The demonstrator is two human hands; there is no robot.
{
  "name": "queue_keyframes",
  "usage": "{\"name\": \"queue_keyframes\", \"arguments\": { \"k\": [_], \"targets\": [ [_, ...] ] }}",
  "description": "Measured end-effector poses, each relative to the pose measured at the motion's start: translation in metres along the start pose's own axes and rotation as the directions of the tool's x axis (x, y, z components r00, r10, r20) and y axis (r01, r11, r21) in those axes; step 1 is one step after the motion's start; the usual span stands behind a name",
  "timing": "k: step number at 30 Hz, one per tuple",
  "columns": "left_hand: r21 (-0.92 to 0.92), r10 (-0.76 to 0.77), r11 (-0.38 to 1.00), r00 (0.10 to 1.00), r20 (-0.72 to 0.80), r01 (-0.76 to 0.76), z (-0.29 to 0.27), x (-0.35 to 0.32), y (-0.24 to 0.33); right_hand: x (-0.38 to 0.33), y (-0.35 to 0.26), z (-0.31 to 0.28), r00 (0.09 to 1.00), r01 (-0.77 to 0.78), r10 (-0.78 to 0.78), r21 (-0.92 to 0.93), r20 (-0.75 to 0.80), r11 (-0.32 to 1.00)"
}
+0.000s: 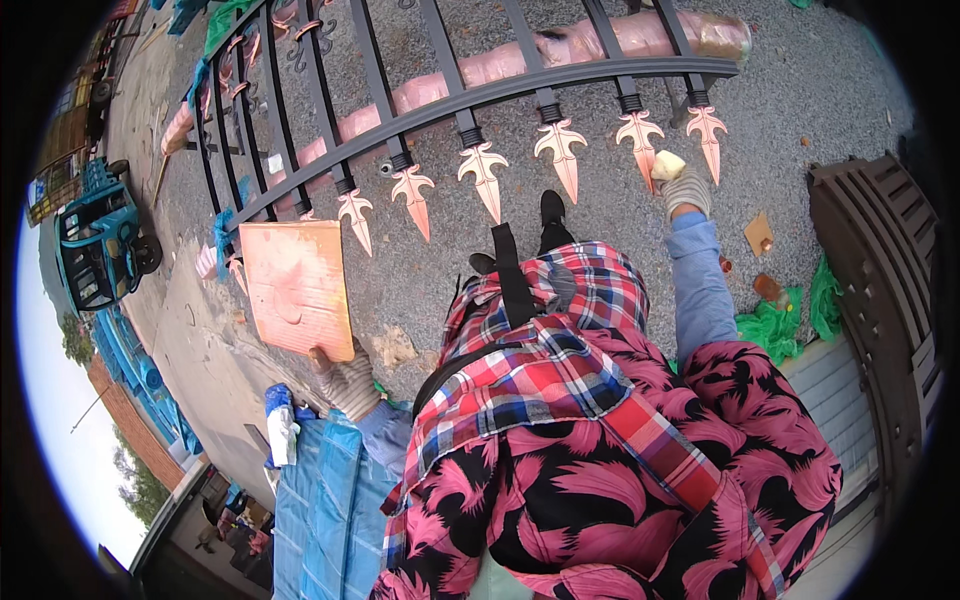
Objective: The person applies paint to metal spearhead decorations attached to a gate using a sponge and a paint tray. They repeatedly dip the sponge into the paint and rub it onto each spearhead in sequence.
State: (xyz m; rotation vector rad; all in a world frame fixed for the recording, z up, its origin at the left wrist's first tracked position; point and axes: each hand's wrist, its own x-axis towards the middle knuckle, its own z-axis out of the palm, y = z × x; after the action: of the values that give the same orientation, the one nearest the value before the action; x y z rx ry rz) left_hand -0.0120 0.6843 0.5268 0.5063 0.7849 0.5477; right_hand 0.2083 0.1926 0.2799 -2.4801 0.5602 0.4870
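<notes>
My left hand [348, 387], in a striped glove, grips the lower corner of a flat cardboard piece [294, 285] smeared with copper-pink paint. My right hand [687, 193], gloved likewise, has its fingers closed round a small cream sponge [668, 165]. That sponge is against a copper-coloured spearhead finial [639, 140] on a black metal fence panel [490, 103]. Several more such finials point toward me along the panel's curved rail, among them one [484, 178] near the middle and one [707, 138] at the right end.
Behind the bars lies a long roll in pink wrapping [600, 40]. Dark slatted metal panels [880, 250] stand at the right, near green plastic [785, 325] and a small bottle [768, 287]. Blue-wrapped goods [335, 500] sit at my lower left. A blue vehicle [100, 238] is farther left.
</notes>
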Motion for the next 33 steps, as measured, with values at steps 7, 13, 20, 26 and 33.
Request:
{"name": "queue_keyframes", "arguments": {
  "k": [7,13,20,26,33],
  "targets": [
    [-0.057,0.203,0.977,0.979,-0.028,-0.204,-0.028,0.003,0.031,-0.034,-0.049,0.005,0.997,-0.002,-0.016,-0.223,-0.078,0.975],
    [-0.152,0.212,0.963,0.973,-0.087,-0.224,-0.03,-0.004,0.053,-0.046,0.156,0.072,0.991,-0.108,0.128,-0.344,0.036,0.933],
    [-0.154,0.127,0.98,0.992,-0.007,-0.126,-0.054,-0.005,0.045,-0.047,-0.027,0.03,0.967,-0.116,0.094,-0.08,-0.238,0.99],
    [-0.122,0.014,0.993,0.989,0.148,0.004,-0.078,0.015,0.045,-0.078,0.043,0.07,0.995,-0.085,0.083,-0.04,-0.054,0.996],
    [-0.05,-0.112,0.989,0.932,0.344,0.137,-0.077,0.034,0.061,-0.148,0.073,0.061,0.84,-0.436,0.505,0.305,-0.199,0.846]
  ]
}}
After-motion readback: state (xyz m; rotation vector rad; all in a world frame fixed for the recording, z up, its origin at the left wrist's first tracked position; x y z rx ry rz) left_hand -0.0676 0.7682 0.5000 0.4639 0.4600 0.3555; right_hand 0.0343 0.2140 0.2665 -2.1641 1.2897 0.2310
